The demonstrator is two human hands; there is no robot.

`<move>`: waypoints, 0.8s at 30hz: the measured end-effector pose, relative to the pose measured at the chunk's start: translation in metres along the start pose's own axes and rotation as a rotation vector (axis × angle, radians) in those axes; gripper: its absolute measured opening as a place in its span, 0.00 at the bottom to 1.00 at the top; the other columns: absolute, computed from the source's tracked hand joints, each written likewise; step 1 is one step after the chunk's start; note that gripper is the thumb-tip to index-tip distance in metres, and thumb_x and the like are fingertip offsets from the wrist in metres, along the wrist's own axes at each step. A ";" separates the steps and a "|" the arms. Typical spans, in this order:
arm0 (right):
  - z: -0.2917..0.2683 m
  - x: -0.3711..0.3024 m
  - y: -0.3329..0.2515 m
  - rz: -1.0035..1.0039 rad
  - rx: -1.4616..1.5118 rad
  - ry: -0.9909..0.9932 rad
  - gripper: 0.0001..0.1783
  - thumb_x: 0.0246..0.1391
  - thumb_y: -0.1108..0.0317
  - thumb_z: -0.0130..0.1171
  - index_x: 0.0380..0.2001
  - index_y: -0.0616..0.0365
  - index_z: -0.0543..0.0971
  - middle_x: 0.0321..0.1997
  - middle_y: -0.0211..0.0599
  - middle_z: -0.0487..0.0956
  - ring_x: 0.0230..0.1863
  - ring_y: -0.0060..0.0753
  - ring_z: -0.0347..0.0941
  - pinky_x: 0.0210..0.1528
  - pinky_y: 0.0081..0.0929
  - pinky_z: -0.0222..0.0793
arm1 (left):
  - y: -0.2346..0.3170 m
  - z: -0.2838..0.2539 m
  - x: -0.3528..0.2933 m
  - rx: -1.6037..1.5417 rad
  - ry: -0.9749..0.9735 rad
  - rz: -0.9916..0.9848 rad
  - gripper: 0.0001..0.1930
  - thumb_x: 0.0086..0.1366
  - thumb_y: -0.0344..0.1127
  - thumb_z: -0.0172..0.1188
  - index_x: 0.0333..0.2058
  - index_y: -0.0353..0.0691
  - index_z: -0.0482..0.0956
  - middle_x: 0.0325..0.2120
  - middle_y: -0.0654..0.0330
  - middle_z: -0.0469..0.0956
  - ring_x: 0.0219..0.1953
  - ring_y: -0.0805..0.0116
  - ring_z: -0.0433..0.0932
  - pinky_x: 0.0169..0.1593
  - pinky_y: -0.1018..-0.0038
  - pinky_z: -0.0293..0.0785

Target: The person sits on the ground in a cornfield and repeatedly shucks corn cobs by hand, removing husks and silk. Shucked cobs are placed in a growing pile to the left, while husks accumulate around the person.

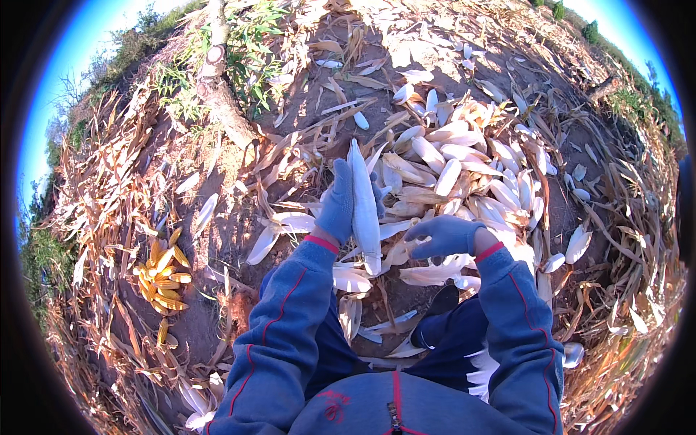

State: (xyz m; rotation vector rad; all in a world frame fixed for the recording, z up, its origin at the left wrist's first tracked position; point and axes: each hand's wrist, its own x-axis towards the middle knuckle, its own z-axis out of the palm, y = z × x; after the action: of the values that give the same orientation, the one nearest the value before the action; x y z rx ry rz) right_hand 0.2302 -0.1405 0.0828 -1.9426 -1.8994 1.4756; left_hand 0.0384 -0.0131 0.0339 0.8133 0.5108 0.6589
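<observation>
An ear of corn in its pale husk (365,210) stands nearly upright in my left hand (338,206), its pointed tip up and its blunt end down. The grey-gloved fingers wrap round it from the left, and some fingertips show on its right side. My right hand (438,236), also in a grey glove, is to the right of the ear and apart from it, fingers spread and bent with nothing in them. Just beyond the right hand lies a heap of corn ears in their husks (464,159).
Bare yellow corn cobs (161,275) are piled on the ground at left. A tree trunk (216,94) rises at the upper left beside green leafy plants (250,51). Dry stalks and husks (109,239) litter the soil all round. My shoe (437,310) is below the right hand.
</observation>
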 end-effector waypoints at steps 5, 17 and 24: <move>-0.008 0.009 -0.014 -0.100 0.487 0.582 0.16 0.50 0.62 0.61 0.38 0.61 0.77 0.28 0.31 0.78 0.23 0.19 0.74 0.28 0.19 0.71 | -0.005 0.018 -0.008 0.277 0.033 0.021 0.37 0.56 0.72 0.44 0.37 0.36 0.74 0.23 0.59 0.75 0.22 0.67 0.76 0.28 0.72 0.75; -0.001 0.027 -0.026 -0.271 0.896 0.785 0.09 0.48 0.69 0.60 0.29 0.66 0.79 0.24 0.36 0.79 0.22 0.20 0.75 0.25 0.17 0.74 | -0.031 0.020 0.002 1.015 0.084 0.436 0.20 0.59 0.53 0.58 0.36 0.39 0.77 0.23 0.56 0.76 0.25 0.68 0.75 0.31 0.72 0.69; 0.004 0.035 -0.025 -0.295 0.990 0.822 0.07 0.50 0.72 0.56 0.25 0.65 0.77 0.22 0.36 0.77 0.19 0.23 0.74 0.25 0.20 0.74 | -0.030 0.035 -0.002 0.630 0.084 0.305 0.22 0.59 0.53 0.58 0.38 0.37 0.77 0.27 0.62 0.77 0.30 0.73 0.74 0.35 0.75 0.69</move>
State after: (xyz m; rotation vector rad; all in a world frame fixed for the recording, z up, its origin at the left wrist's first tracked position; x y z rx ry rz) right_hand 0.2014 -0.1089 0.0759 -1.3461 -0.7909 0.9608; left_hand 0.0694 -0.0476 0.0309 1.4817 0.6918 0.8274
